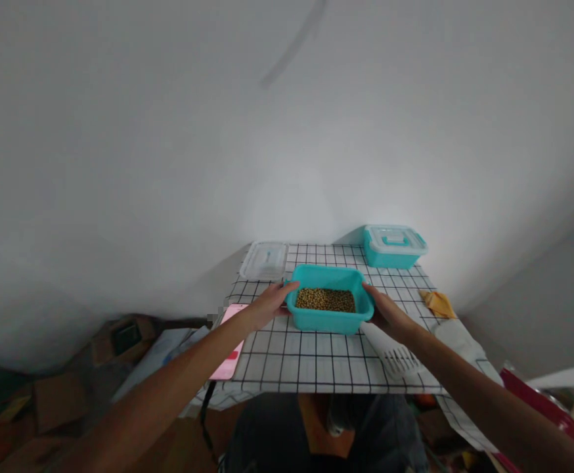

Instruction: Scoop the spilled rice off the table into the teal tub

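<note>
An open teal plastic box (330, 320) holding brownish beans (325, 299) stands on a table with a black-and-white grid cloth (287, 361). My left hand (270, 305) grips the box's left end, fingers on its rim. On the opposite end my right hand (388, 314) holds the right side. Both arms reach forward from below.
A clear lid (264, 260) lies at the table's back left. A closed teal box with a clear handled lid (394, 246) stands at the back right. A white slotted scoop (391, 350), a yellow cloth (437, 303) and a pink phone (230, 341) lie nearby. A white wall rises behind.
</note>
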Demonstrator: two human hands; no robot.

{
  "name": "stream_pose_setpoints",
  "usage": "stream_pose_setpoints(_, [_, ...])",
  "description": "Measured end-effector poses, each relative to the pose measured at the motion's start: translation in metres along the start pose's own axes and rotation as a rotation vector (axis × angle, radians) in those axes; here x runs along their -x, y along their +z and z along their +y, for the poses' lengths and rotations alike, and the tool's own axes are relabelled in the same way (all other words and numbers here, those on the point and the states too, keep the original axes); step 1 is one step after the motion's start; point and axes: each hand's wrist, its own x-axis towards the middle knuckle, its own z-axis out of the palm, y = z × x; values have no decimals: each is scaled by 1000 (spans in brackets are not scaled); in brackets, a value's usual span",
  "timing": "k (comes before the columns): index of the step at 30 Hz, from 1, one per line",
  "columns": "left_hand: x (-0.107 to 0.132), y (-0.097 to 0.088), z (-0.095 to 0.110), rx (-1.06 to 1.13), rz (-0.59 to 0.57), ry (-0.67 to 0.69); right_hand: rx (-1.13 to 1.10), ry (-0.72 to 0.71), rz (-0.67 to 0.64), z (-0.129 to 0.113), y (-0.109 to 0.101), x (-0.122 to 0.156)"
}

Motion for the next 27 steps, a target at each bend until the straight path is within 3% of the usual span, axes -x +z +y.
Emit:
stream_pose_setpoints(4, [-4,21,8,24,-18,51,-71,-23,108,-11,-12,7])
stream_pose_setpoints(6, [-4,26,8,40,28,81,-73,-47,155,-17,-12,10])
stream_pose_setpoints(12, [1,23,2,55,132,92,-89,-16,95,-20,7,11])
stream_pose_setpoints(22, [9,34,2,-26,132,108,-89,1,98,-15,-8,14])
stream_pose_setpoints(27, [7,32,-7,-94,134,127,1,-7,54,-8,-10,8])
